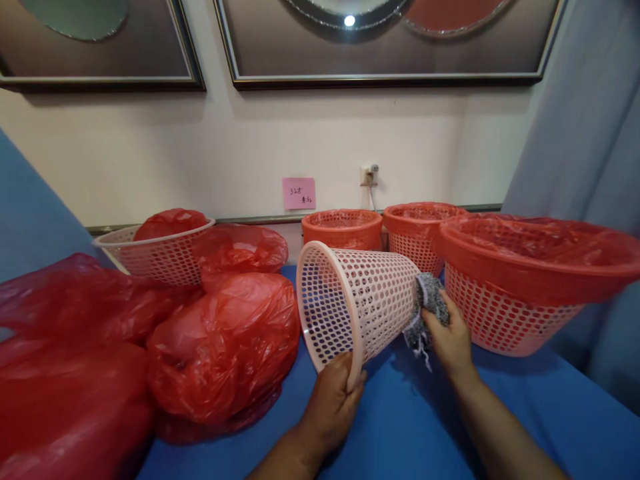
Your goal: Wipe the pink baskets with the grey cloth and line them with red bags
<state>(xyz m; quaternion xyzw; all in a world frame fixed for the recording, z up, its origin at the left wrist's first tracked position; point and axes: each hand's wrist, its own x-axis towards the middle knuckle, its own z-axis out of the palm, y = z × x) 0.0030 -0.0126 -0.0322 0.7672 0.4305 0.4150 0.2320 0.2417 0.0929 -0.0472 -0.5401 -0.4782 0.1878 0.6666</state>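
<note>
The perforated plastic basket [370, 300] lies on its side on the blue table [410, 427], at the centre of the view. Its long axis runs almost level, from the open mouth at 9 o'clock to the narrower closed base at 3 o'clock, and the mouth is turned slightly toward the person. The left hand [333, 400] meets the basket at the 6 o'clock point of the rim, with its fingers curled closed around the lowest part of the rim. The right hand [453, 337] is at the opposite end, at 3 o'clock from the basket body. Its fingers are closed on a grey cloth [430, 300], which is pressed against the base end and trails a loose tail toward 6 o'clock. Both hands therefore bear on the basket, one at each end of the axis: the left directly, the right through the cloth. Just beside the right hand, at 3 o'clock, stands a large lined basket [525, 287] with a red bag folded over its rim. At 12 o'clock, near the wall, stand two smaller lined baskets [343, 230]. At 9 o'clock, just beside the mouth, lie bulging red plastic bags [225, 347]. At 10 o'clock a tilted basket [155, 257] holds another red bag. On the wall at 12 o'clock are a pink note [299, 193] and a socket [369, 175].
</note>
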